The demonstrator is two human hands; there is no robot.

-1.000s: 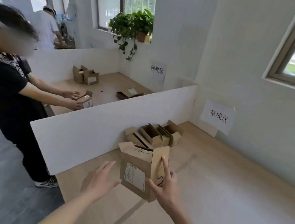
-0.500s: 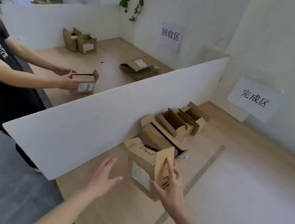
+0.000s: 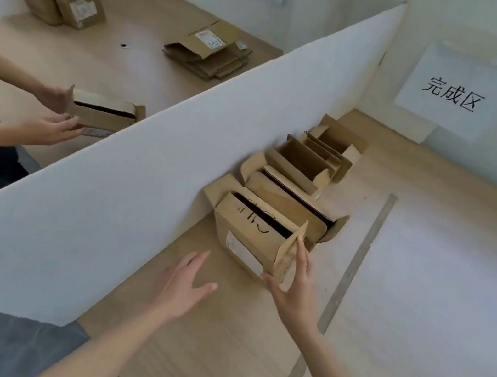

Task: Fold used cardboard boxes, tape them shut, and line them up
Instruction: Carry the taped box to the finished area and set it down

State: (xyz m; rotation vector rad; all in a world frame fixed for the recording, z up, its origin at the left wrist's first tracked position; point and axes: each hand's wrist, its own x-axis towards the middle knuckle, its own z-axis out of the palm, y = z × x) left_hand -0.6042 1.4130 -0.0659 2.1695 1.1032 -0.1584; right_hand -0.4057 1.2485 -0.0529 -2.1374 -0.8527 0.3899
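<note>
Box (image 3: 251,238) now down in row, beneath "完成区" sign (image 3: 453,94).

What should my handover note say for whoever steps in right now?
Left hand: open, empty, hovering over the table.
Right hand: flat against the right end of the nearest box, not gripping.
That box stands at the near end of the row along the divider.
Done: four boxes lined up.
Left: top flaps look open; no tape is visible.
</note>
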